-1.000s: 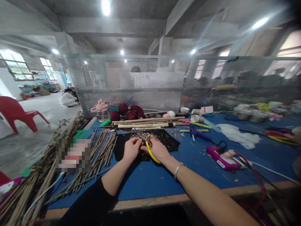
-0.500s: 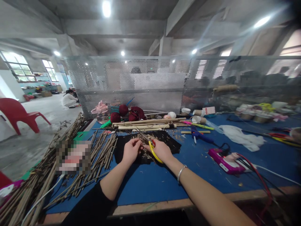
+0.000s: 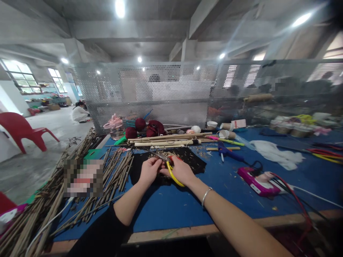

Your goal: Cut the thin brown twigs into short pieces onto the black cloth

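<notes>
Over a black cloth (image 3: 197, 160) on the blue table, my right hand (image 3: 180, 170) is closed around yellow-handled scissors (image 3: 173, 175), their blades pointing away and to the left. Close beside it, my left hand (image 3: 150, 171) pinches with thumb and fingertips; what lies between them is too small to name. The fingers of both hands nearly meet just below the blades. Small brown clippings (image 3: 184, 154) are scattered over the cloth.
Cut twigs (image 3: 116, 175) and a long bundle of branches (image 3: 40, 210) lie at left. Pale sticks (image 3: 166, 143) and dark red yarn balls (image 3: 140, 124) line the back. A blue glue gun (image 3: 227, 152) and a purple power strip (image 3: 257, 184) sit at right.
The scissors have turned, their blades now lying lower and pointing further left. My right hand has shifted slightly left; the left hand stays almost in place.
</notes>
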The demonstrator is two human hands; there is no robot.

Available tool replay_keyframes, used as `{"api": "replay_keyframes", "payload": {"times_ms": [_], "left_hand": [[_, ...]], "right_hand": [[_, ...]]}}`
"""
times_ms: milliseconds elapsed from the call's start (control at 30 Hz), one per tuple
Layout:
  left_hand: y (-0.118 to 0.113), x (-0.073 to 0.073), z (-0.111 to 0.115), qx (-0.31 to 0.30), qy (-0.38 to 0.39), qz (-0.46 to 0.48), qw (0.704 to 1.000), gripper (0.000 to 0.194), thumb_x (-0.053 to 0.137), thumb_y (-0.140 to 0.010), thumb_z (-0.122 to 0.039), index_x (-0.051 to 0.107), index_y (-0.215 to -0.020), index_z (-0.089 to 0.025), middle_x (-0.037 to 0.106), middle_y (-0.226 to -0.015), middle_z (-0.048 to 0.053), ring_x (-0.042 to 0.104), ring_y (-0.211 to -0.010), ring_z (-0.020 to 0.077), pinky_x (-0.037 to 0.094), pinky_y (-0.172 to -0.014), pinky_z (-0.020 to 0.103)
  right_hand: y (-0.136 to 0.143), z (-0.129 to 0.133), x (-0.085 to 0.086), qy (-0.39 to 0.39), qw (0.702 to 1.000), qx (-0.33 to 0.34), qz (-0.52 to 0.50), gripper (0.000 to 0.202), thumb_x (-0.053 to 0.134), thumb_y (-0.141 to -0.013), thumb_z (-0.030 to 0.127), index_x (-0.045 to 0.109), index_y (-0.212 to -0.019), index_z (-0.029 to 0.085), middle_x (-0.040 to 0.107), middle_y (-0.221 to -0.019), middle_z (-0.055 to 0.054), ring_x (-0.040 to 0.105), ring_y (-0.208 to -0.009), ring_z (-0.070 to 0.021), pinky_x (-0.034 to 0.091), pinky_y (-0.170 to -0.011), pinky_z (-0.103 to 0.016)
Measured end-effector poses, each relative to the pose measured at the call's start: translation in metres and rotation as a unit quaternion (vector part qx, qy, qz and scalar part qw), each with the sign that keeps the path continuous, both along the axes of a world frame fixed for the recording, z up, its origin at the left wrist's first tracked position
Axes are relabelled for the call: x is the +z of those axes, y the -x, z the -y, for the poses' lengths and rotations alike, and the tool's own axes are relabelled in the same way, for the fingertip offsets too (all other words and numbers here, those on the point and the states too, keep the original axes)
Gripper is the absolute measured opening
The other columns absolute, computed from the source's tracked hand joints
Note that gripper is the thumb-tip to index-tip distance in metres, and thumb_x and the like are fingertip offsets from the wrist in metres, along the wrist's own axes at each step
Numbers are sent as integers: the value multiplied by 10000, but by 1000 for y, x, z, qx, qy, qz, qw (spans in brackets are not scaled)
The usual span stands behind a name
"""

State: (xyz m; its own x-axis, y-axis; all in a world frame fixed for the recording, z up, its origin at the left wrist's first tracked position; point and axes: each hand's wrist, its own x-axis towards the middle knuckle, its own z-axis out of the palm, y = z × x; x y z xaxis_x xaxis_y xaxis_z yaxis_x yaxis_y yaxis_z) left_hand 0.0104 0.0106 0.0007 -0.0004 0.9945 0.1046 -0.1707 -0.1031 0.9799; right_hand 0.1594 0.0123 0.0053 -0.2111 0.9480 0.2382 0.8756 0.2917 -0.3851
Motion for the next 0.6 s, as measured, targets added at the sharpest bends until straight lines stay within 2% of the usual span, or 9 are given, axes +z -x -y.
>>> {"api": "replay_keyframes", "payload": {"times_ms": [200,367,600], "left_hand": [[0,2,2,8,6,-1,1000,268,638,-645,-362,638,-741,-111,635,-684,47,573,-564,121,437,-473,193],[-1,4,5,1,-12,-24,1000,262,604,-677,-367,626,-665,-106,597,-580,26,499,-466,85,395,-440,176],[1,6,5,15,-46,-40,998,245,597,-681,-360,647,-723,-123,617,-639,28,541,-541,110,419,-485,185]], "right_hand": [[2,0,2,-29,1000,-2,-4,574,564,-645,624,485,-982,166,602,-919,-81,570,-908,-229,375,-713,-272],[4,1,3,-3,1000,-20,11,533,534,-669,630,474,-946,179,614,-881,-74,591,-835,-221,365,-653,-267],[5,4,7,23,998,-42,30,517,526,-649,661,490,-881,201,633,-818,-53,604,-778,-223,347,-596,-262]]}}
